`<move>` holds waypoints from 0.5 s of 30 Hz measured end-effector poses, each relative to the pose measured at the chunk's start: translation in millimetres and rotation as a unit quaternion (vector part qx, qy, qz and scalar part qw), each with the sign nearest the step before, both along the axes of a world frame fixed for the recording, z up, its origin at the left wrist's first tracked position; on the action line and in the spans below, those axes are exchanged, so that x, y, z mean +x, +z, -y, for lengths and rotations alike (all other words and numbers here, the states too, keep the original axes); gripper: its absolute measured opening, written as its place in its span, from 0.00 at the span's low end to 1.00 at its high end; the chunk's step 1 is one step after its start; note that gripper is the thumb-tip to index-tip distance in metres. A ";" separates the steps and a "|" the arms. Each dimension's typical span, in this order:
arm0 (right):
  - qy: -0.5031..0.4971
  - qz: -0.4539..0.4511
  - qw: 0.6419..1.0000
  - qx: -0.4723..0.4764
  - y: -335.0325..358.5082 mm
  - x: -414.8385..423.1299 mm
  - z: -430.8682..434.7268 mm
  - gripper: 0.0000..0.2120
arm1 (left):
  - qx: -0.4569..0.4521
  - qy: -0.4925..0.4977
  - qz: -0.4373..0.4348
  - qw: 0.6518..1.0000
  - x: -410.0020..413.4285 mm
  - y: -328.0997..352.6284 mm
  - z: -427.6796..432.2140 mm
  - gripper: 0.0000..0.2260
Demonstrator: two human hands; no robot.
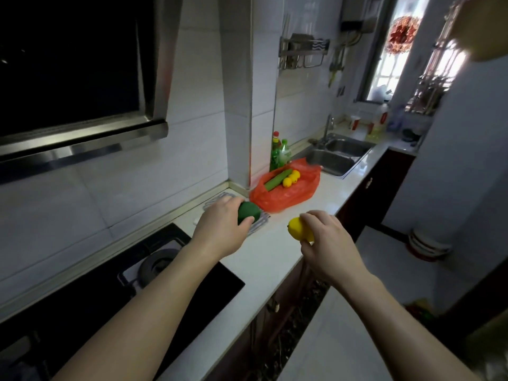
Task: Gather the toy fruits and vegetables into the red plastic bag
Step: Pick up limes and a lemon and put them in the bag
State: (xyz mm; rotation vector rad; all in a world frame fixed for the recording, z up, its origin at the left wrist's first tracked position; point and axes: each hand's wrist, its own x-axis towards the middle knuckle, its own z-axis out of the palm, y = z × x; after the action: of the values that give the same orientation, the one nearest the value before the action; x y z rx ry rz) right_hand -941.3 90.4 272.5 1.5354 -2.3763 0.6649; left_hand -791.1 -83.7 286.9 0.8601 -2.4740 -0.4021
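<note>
The red plastic bag point(288, 192) lies flat on the white counter point(264, 259) by the wall corner. On top of it rest a green cucumber toy point(278, 179) and two or three small yellow fruits point(292, 178). My left hand point(220, 229) grips a dark green round toy point(248, 211) just left of the bag, above a striped cloth point(259, 222). My right hand point(327, 243) holds a yellow lemon-like toy point(298, 229) over the counter's front part, a short way in front of the bag.
A black gas hob point(154, 270) fills the counter to the left, under a range hood point(82, 78). Green bottles point(279, 154) stand behind the bag. A steel double sink point(338, 155) lies farther right. The counter's front edge drops to dark cabinets and a white floor.
</note>
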 end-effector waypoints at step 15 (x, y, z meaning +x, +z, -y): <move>0.031 0.001 0.999 0.013 3.7 -194.1 -14.7 0.22 | -0.014 0.019 -0.002 1.000 -188.1 -4.4 -29.3 0.19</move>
State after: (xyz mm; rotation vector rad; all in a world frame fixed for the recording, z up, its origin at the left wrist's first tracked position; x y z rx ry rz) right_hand -1135.4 105.0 276.3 1.6253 -2.3569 0.6520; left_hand -979.2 -54.5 282.5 0.8918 -2.4493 -0.3550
